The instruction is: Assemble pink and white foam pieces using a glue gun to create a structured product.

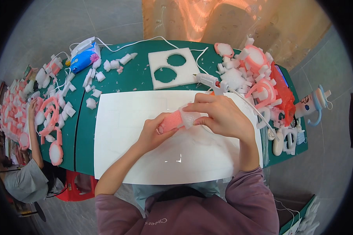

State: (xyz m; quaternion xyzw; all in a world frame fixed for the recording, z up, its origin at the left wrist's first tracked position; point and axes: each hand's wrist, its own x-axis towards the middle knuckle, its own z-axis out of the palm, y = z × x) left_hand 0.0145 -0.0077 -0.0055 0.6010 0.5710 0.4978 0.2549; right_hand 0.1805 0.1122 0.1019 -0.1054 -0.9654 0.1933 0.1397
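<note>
Over the white board (pixel 123 117), my left hand (pixel 150 131) is closed around a pink foam piece (pixel 171 122). My right hand (pixel 221 115) pinches a white foam piece (pixel 189 118) against the pink one's right end, and the two pieces touch. Whether they are stuck together I cannot tell. Just beyond my right hand stands a white glue gun (pixel 207 80) with its cable running to the right. Behind the board lies a white foam sheet (pixel 159 59) with two large round holes cut through it.
Pink and white foam parts (pixel 258 58) are heaped at the right, beside a red plastic bag (pixel 288 103) and a cup (pixel 307 103). Foam scraps (pixel 91 103) and a blue packet (pixel 82 58) lie left on the green table (pixel 133 80). Another person's arm (pixel 35 135) reaches in among foam parts far left.
</note>
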